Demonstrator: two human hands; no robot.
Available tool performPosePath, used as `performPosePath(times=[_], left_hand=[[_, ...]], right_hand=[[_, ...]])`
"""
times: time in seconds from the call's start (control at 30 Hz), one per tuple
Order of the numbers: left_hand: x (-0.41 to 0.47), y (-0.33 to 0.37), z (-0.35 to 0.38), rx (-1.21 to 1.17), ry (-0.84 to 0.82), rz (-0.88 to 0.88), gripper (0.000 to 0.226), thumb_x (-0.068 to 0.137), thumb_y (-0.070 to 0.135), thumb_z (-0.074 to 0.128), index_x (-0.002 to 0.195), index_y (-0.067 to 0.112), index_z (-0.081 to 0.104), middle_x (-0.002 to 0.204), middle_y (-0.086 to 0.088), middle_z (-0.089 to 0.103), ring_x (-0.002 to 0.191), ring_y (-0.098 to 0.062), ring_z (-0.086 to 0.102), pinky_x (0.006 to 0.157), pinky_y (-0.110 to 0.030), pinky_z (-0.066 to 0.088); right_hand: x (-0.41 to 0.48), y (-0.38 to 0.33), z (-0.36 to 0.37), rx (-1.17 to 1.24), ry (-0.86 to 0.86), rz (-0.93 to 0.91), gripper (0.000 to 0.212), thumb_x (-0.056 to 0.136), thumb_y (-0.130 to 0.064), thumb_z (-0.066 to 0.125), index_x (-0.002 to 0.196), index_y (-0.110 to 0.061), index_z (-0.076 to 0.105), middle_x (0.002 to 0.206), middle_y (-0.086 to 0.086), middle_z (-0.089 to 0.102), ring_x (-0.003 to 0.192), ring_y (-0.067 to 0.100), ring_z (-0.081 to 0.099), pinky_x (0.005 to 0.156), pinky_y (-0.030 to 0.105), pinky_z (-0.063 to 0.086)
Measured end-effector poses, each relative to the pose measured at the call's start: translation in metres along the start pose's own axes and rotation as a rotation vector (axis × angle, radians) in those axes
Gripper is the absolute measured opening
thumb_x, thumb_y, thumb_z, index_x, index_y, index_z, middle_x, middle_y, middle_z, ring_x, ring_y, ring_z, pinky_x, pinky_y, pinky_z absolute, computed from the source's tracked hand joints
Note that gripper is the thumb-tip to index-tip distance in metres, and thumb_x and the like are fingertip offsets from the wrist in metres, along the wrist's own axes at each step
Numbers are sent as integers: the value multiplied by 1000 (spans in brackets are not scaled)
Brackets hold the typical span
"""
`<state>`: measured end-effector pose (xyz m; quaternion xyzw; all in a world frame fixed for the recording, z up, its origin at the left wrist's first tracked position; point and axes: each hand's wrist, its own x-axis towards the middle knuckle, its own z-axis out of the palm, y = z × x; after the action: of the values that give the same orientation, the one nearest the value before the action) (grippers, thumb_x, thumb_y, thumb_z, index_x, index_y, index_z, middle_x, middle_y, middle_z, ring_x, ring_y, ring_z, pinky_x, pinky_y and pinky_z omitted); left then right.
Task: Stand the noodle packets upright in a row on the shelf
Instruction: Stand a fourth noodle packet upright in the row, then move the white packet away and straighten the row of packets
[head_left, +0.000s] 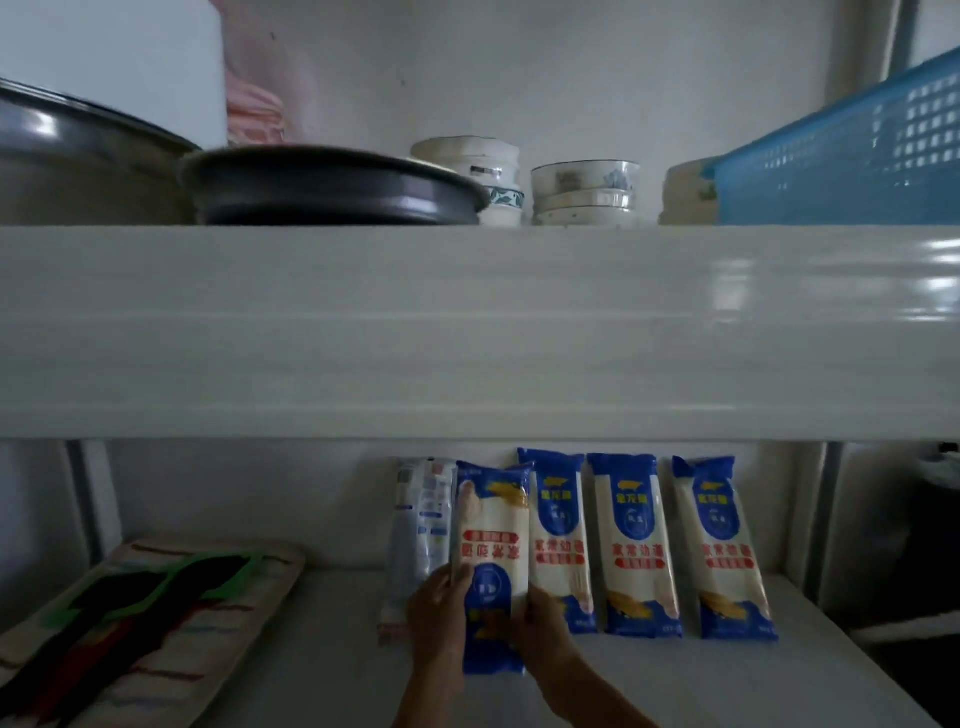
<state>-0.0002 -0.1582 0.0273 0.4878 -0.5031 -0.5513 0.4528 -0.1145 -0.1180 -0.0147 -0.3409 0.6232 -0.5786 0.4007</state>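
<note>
On the lower shelf (675, 686), three blue-and-white noodle packets stand upright against the back wall: one (558, 535), a second (636, 545), a third (724, 551). A pale packet (418, 525) leans at the left with its back side showing. Both hands hold another noodle packet (493, 551) upright in front of the row, its print upside down. My left hand (436, 618) grips its lower left edge and my right hand (545, 634) its lower right edge.
A patterned tray (130, 623) lies at the left of the lower shelf. The upper shelf (467, 327) carries a metal basin (78, 166), a dark pan (332, 192), stacked bowls (582, 192) and a blue plastic basket (852, 156).
</note>
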Motion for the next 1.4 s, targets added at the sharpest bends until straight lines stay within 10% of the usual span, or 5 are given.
performPosePath(times=[0.17, 0.33, 0.63, 1.13, 1.4], left_hand=[[50, -19, -23, 341, 243, 269, 40, 78, 33, 74, 112, 15, 66, 101, -11, 69, 90, -26, 66, 73, -37, 55], [80, -47, -44, 357, 83, 12, 95, 58, 44, 91, 135, 5, 52, 128, -18, 63, 114, -37, 62, 92, -46, 52], [108, -74, -79, 267, 113, -27, 64, 58, 34, 86, 112, 9, 64, 102, -16, 74, 90, -31, 70, 83, -42, 56], [76, -31, -131, -257, -87, -219, 31, 100, 1, 41, 125, -10, 56, 38, 0, 62, 41, -19, 63, 27, -16, 43], [47, -8, -124, -506, -549, -274, 50, 71, 40, 69, 106, 6, 69, 71, -9, 69, 59, -21, 66, 60, -32, 52]], right_hand=[[38, -19, 9, 11, 104, 40, 22, 86, -6, 70, 107, -11, 64, 94, 9, 76, 83, 26, 75, 76, 47, 63], [48, -24, 17, -153, 105, 41, 21, 90, -14, 68, 102, -18, 51, 97, -3, 63, 85, 14, 64, 62, 21, 54], [58, -20, 18, -194, 67, 158, 8, 94, -18, 64, 92, -18, 56, 89, -1, 64, 75, 8, 63, 55, 14, 51], [10, -18, 56, -695, 437, -48, 55, 88, -20, 64, 135, -11, 37, 131, 11, 49, 121, 25, 52, 104, 37, 48], [-14, -55, 93, 103, -221, 28, 16, 93, -22, 55, 81, -20, 65, 83, -2, 69, 82, 16, 62, 76, 31, 47]])
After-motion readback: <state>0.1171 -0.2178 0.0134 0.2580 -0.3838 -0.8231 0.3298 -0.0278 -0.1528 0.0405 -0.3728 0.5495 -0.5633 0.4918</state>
